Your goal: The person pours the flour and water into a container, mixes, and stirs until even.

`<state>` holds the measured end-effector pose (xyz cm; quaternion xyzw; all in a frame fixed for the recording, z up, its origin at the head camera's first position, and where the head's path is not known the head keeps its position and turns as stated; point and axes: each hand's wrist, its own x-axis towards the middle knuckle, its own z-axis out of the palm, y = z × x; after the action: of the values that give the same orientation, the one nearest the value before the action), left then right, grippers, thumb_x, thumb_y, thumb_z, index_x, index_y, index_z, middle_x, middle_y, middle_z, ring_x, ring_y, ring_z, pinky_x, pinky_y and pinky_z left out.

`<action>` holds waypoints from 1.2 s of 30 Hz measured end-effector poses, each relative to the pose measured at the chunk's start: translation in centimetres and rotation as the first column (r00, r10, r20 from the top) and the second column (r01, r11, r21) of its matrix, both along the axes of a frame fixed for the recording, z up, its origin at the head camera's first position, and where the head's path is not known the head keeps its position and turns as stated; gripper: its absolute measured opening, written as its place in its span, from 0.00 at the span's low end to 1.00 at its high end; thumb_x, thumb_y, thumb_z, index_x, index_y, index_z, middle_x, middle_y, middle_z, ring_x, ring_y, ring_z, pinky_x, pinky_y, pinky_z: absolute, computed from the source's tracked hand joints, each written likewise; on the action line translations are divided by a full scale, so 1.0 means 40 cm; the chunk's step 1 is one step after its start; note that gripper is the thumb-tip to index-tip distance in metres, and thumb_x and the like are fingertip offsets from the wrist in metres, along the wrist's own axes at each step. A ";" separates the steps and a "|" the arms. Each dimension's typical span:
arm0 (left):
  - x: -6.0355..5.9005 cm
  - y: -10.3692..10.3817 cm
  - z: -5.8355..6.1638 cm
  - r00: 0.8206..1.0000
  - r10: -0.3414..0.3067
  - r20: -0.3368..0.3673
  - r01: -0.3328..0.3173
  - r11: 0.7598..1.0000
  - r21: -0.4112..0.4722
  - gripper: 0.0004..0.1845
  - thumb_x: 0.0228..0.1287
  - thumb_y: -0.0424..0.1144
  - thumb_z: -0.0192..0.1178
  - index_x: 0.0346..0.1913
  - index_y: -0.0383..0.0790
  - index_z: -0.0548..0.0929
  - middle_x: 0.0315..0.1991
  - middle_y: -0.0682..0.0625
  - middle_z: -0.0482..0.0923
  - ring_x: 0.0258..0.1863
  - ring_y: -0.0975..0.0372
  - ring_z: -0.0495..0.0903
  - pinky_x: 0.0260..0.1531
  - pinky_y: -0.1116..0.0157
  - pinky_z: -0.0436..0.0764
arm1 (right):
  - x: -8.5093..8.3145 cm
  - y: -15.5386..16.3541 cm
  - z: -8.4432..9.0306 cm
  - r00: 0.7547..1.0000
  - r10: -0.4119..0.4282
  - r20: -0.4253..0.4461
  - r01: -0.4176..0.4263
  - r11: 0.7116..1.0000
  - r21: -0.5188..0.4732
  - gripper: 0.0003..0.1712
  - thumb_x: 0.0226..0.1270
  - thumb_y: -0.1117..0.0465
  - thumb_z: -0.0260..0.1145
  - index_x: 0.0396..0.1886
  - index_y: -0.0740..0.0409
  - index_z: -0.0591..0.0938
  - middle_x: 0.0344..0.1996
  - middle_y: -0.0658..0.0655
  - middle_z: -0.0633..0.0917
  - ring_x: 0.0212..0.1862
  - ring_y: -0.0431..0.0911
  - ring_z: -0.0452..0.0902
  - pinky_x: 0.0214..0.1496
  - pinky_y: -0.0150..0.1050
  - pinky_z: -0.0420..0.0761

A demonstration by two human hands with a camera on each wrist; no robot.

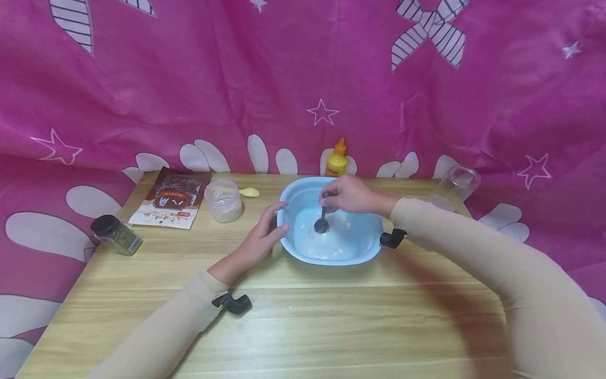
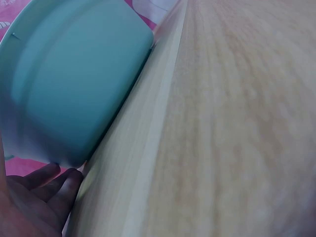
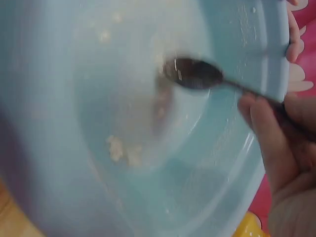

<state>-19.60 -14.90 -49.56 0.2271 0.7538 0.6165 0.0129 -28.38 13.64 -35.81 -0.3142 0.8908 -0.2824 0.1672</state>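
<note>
Stirring in progress: right hand (image 1: 350, 196) pinching the handle of a dark spoon (image 1: 322, 223), fingers curled round it, spoon bowl dipping into the whitish contents at the bottom of the light blue bowl (image 1: 369, 247). Sitting near the middle of the desk (image 1: 331, 326), toward its far edge, that bowl. Left hand (image 1: 262, 237) bracing the bowl's near left wall, fingers fairly straight and pressing against the outside, thumb up by the rim. From the right wrist view, spoon (image 3: 195, 74) hovering over or just touching pale clumps in a thin wet film, though too blurred to tell whether actually touching the bottom. Judging by those unmixed clumps, mixing only partly done. Next move probably calling for sweeping the spoon round through the lumps while keeping the bracing hand firm against the wall to stop the bowl sliding. Standing apart to the left: a lidded plastic jar (image 1: 223, 200), a brown packet (image 1: 171, 204), a small spice jar (image 1: 115, 234).
</note>
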 end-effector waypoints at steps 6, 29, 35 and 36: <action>0.001 0.003 0.004 1.000 -0.004 0.007 0.004 1.000 -0.011 0.32 0.88 0.41 0.57 0.87 0.50 0.60 0.85 0.33 0.61 0.80 0.37 0.70 0.74 0.40 0.77 | -0.015 0.023 0.003 0.989 -0.061 -0.136 0.074 0.993 0.088 0.07 0.80 0.63 0.73 0.45 0.62 0.93 0.32 0.53 0.93 0.36 0.44 0.92 0.40 0.40 0.88; 0.001 0.002 0.010 1.000 -0.002 0.009 0.002 1.000 -0.014 0.32 0.88 0.40 0.57 0.86 0.49 0.61 0.85 0.32 0.62 0.80 0.36 0.70 0.73 0.41 0.78 | 0.003 0.025 0.007 0.997 -0.016 0.074 0.015 1.000 0.011 0.07 0.79 0.64 0.74 0.47 0.64 0.93 0.37 0.53 0.94 0.41 0.46 0.95 0.53 0.42 0.93; 0.004 0.001 0.009 1.000 0.002 0.008 -0.002 1.000 -0.006 0.32 0.88 0.39 0.57 0.86 0.49 0.60 0.85 0.32 0.61 0.80 0.36 0.69 0.73 0.41 0.78 | -0.012 0.026 -0.002 0.998 -0.060 -0.014 0.061 0.998 0.010 0.07 0.80 0.63 0.74 0.47 0.64 0.93 0.35 0.51 0.94 0.40 0.45 0.95 0.50 0.42 0.92; 0.004 0.000 0.008 1.000 0.002 0.009 -0.002 1.000 -0.007 0.32 0.88 0.39 0.57 0.86 0.49 0.60 0.85 0.32 0.61 0.80 0.36 0.69 0.74 0.41 0.77 | -0.014 0.030 -0.002 0.996 -0.075 -0.038 0.076 0.997 0.016 0.07 0.79 0.63 0.74 0.46 0.64 0.93 0.34 0.51 0.94 0.39 0.45 0.95 0.49 0.42 0.92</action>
<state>-19.43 -14.90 -49.24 0.2236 0.7560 0.6150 0.0164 -28.95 14.84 -35.88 -0.2841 0.9074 -0.2749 0.1423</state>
